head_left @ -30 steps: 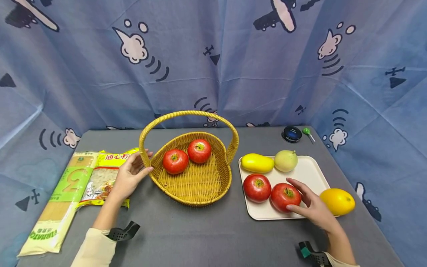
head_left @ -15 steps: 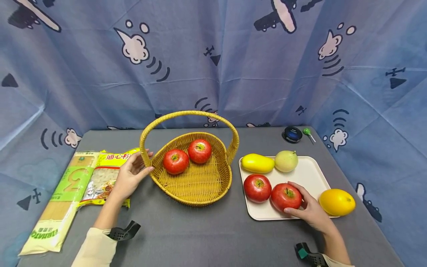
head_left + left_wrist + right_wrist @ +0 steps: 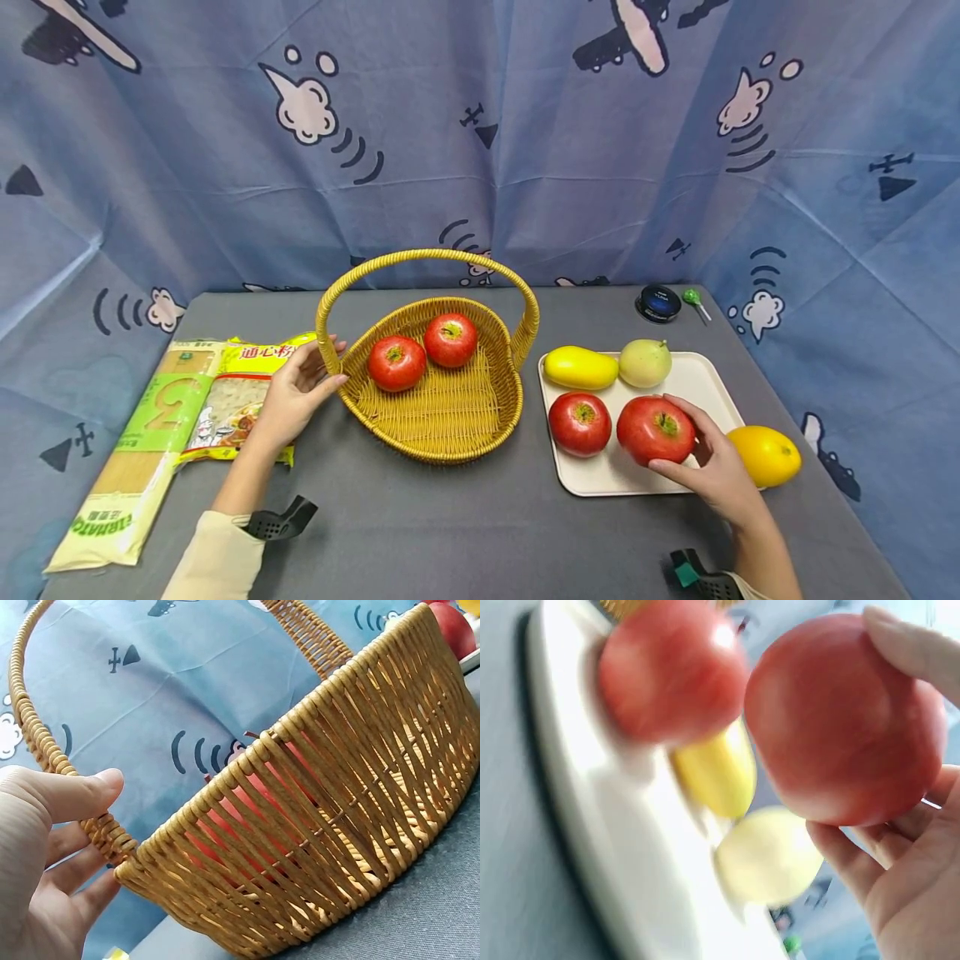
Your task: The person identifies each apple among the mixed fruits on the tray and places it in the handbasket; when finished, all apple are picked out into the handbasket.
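Note:
My right hand grips a red apple between thumb and fingers. In the right wrist view this apple is lifted off the cream tray. Another red apple lies on the tray, left of the held one. My left hand holds the wicker basket at the left foot of its arched handle. In the left wrist view the thumb lies on one side of the handle and the fingers on the other. Inside the basket sit two red apples, side by side.
A yellow oblong fruit and a pale green round fruit lie along the tray's back. A yellow fruit sits at its right edge. Behind are a tuna can and lollipop. Noodle packets lie left.
My right hand has closed its fingers on the apple and raised it from the tray, slightly up and to the right. The left hand and basket stay in place.

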Demonstrator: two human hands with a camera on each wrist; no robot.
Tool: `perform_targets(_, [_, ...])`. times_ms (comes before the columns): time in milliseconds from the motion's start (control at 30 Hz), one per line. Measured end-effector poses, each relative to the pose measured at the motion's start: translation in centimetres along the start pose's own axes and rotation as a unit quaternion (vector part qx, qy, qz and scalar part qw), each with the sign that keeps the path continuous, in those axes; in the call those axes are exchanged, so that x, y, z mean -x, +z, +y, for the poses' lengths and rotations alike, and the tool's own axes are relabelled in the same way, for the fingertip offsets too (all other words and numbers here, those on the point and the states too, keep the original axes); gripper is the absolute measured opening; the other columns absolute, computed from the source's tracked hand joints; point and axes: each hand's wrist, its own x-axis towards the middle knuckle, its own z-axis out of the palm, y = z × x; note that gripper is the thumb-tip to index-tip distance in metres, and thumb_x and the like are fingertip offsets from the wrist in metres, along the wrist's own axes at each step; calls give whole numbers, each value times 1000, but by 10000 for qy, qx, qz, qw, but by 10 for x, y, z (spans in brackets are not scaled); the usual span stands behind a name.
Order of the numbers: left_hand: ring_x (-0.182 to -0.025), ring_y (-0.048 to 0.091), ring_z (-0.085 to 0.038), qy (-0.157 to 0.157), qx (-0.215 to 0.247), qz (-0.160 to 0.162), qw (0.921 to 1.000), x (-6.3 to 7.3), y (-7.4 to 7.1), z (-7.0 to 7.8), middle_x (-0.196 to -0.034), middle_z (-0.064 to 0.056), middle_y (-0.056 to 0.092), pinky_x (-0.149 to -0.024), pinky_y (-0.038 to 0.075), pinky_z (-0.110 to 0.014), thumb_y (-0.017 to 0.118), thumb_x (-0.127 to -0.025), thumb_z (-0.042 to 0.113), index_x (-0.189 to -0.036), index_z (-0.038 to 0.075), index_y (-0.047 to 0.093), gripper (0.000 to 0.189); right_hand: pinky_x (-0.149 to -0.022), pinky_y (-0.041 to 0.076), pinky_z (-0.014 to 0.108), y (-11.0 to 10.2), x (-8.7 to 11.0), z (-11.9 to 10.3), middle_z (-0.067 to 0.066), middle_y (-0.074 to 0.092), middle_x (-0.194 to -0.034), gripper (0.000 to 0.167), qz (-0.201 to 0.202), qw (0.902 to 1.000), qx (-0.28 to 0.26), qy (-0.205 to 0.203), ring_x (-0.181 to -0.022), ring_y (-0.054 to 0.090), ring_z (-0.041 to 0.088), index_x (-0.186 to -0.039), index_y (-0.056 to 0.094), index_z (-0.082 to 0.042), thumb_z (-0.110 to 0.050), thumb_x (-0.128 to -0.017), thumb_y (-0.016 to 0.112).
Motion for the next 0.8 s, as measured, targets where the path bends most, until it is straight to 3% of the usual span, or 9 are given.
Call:
perform_targets(233, [-122, 52, -8, 42, 32, -5, 10000, 0, 0, 0, -126, 6, 58, -100, 43, -13, 63, -88, -4, -136, -1, 44, 52, -91, 46, 8, 16, -8, -41, -5, 50, -134, 82, -257, 9948, -444, -877, -115, 47, 6, -139, 39, 4, 18, -66, 74])
perform_targets(400, [-121, 53, -7, 38, -1, -2, 10000, 1, -1, 0, -126, 7, 58, -99, 43, -13, 63, -88, -4, -136, -1, 44, 52, -94, 46, 12, 41, -17, -65, 0, 50, -134, 84, -631, 9831, -1143, -1283, -116, 50, 8, -138, 39, 7, 19, -63, 75])
perform_targets(600, [-122, 51, -7, -75, -71, -48, 9999, 2, -1, 1, -129, 2, 57, -100, 43, -12, 63, -89, 0, -137, 1, 43, 52, -96, 48, 17, 78, -32, -88, 6, 44, -140, 85, -1020, 9744, -1554, -1264, -122, 48, 11, -141, 37, 1, 15, -66, 76])
perform_targets(800, [-122, 51, -4, -46, -100, -50, 9999, 1, 0, 0, -127, 9, 56, -99, 42, -11, 62, -89, 0, -138, 1, 43, 52, -97, 48, 21, 117, -50, -103, 13, 41, -142, 82, -1405, 9704, -1693, -993, -122, 49, 13, -142, 36, -8, 4, -72, 78])
